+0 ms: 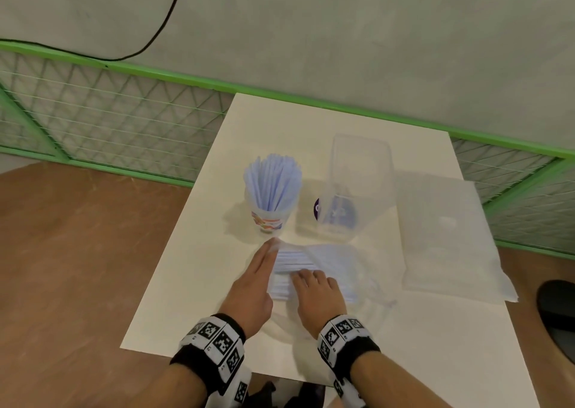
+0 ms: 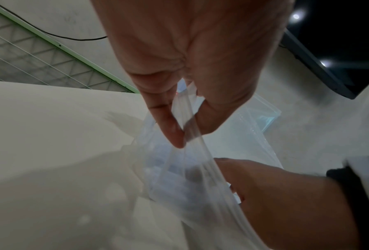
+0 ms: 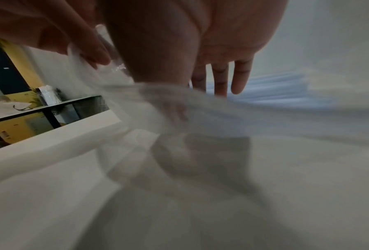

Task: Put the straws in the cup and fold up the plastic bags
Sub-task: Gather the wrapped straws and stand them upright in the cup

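Note:
A printed cup (image 1: 270,221) near the table's middle holds several pale blue straws (image 1: 273,183) upright. In front of it lies a clear plastic bag (image 1: 336,261) with more blue straws (image 1: 292,259) inside. My left hand (image 1: 264,258) pinches the bag's open edge (image 2: 187,128) between thumb and finger and holds it up. My right hand (image 1: 306,278) reaches into that mouth, its straight fingers (image 3: 222,84) touching the bagged straws (image 3: 271,88). Blur hides whether any straw is gripped.
A clear plastic tub (image 1: 357,186) stands right of the cup, with a purple-marked thing behind it. Flat empty plastic bags (image 1: 448,236) lie at the right side of the white table (image 1: 193,283). A green wire fence (image 1: 109,121) runs behind.

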Action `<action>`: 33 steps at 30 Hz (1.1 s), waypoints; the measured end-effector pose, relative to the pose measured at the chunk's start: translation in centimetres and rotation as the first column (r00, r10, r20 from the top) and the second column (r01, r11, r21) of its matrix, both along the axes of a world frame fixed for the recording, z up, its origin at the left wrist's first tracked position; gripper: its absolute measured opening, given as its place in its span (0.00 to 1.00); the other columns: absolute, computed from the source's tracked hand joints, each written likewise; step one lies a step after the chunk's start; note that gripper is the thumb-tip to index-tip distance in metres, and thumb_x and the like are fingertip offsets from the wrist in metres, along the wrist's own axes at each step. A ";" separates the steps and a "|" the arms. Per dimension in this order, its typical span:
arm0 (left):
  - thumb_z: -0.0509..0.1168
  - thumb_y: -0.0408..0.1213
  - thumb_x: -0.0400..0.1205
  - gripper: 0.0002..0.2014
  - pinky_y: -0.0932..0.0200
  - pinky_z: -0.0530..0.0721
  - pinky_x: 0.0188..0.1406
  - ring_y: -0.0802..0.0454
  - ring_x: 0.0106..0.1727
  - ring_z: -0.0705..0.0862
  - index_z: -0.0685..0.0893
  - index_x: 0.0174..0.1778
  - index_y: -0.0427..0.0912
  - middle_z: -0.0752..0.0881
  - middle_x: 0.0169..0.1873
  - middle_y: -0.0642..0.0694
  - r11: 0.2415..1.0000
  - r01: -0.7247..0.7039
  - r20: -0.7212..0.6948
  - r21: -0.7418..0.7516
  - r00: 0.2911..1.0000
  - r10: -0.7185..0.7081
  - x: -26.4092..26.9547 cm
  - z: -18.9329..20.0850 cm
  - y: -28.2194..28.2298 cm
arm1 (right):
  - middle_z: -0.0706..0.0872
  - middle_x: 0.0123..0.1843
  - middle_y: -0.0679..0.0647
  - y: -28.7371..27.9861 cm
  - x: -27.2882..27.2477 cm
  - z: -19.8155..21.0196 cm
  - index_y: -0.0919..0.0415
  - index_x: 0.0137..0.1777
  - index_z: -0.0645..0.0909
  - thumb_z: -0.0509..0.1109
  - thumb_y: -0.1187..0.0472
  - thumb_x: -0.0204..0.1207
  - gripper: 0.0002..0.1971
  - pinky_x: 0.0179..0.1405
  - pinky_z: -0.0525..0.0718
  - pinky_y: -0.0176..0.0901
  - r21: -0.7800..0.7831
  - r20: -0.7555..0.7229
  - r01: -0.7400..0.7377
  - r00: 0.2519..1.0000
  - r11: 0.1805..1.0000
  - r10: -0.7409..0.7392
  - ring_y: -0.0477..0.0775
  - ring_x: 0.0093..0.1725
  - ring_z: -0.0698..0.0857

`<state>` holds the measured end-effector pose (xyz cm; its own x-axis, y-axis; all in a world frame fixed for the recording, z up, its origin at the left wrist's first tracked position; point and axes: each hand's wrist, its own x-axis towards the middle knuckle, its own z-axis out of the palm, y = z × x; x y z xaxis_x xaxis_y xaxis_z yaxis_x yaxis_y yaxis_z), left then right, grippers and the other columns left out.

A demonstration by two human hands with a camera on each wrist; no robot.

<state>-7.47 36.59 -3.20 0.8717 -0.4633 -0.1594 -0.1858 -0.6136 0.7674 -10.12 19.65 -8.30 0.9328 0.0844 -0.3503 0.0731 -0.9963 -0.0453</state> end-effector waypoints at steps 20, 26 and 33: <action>0.59 0.18 0.72 0.49 0.72 0.74 0.57 0.55 0.69 0.77 0.50 0.84 0.61 0.43 0.80 0.75 1.000 -0.024 -0.030 -0.001 0.999 0.024 0.4 0.1 0.5 | 0.82 0.61 0.57 0.9 1.4 0.9 0.60 0.60 0.81 0.62 0.68 0.77 0.14 0.62 0.75 0.55 -0.072 -0.013 -0.039 0.999 0.997 0.038 0.62 0.64 0.79; 0.58 0.18 0.72 0.50 0.65 0.79 0.64 0.54 0.71 0.76 0.49 0.84 0.62 0.42 0.80 0.76 0.999 -0.035 -0.031 -0.013 0.999 0.034 0.5 0.5 0.5 | 0.81 0.62 0.56 1.0 1.6 0.4 0.61 0.61 0.81 0.63 0.67 0.76 0.14 0.61 0.75 0.56 -0.115 -0.059 -0.056 0.997 0.992 0.050 0.63 0.64 0.79; 0.59 0.19 0.73 0.49 0.72 0.74 0.58 0.55 0.70 0.76 0.48 0.85 0.62 0.42 0.80 0.75 0.998 -0.061 -0.055 -0.001 0.997 0.060 0.5 0.6 0.4 | 0.85 0.39 0.53 1.2 1.0 -0.4 0.57 0.34 0.86 0.88 0.59 0.42 0.19 0.30 0.82 0.54 -0.108 -0.032 -0.035 0.999 0.994 0.032 0.58 0.35 0.85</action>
<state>-7.02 37.01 -2.65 0.8882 -0.4105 -0.2065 -0.1062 -0.6205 0.7770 -9.14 20.83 -8.67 0.9188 0.0752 -0.3874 0.1066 -0.9925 0.0602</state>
